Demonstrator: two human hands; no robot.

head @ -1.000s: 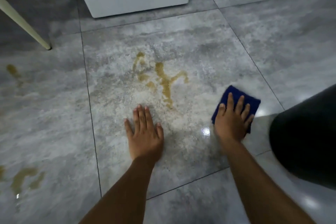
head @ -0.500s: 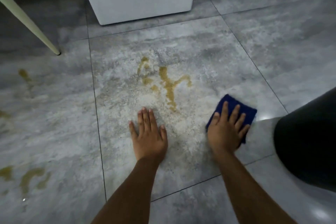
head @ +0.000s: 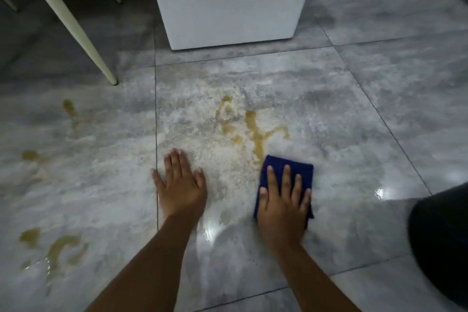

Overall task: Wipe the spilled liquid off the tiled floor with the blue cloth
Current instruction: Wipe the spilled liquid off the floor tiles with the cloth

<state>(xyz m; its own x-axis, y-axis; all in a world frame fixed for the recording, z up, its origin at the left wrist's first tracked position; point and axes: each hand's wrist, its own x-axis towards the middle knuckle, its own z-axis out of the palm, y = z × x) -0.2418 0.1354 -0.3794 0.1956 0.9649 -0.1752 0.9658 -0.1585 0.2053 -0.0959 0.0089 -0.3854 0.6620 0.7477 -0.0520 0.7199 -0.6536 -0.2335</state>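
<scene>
Spill (head: pixel 255 132) first: a yellowish-brown branching streak is seen on the big grey floor tile (head: pixel 342 114), with its long stem running toward and away from the person and a side branch going off to the right. The near tip of that stem is met by the far left corner of the blue cloth (head: pixel 288 163), so the liquid lies just ahead of the cloth and a touch to the left, pretty much touching it.

The cloth is folded into a pad and is pinned flat to the tile under the right hand (head: pixel 282 197), fingers spread and pointed forward, palm pressed down rather than curled around anything. The left hand (head: pixel 178 183) is planted bare on the floor beside it, flat and open, nothing held, thumb side toward the cloth; it's probably just used as a prop.

So the right hand is clearly the nearer one. A push straight forward, slightly left, along the stem is what seems to be called for.

Further out, more puddles (head: pixel 58 248) are left on the neighbouring tile to the left, well apart from the cloth. A white cabinet base (head: pixel 233 7) and a cream chair leg (head: pixel 73 25) are seen beyond.
</scene>
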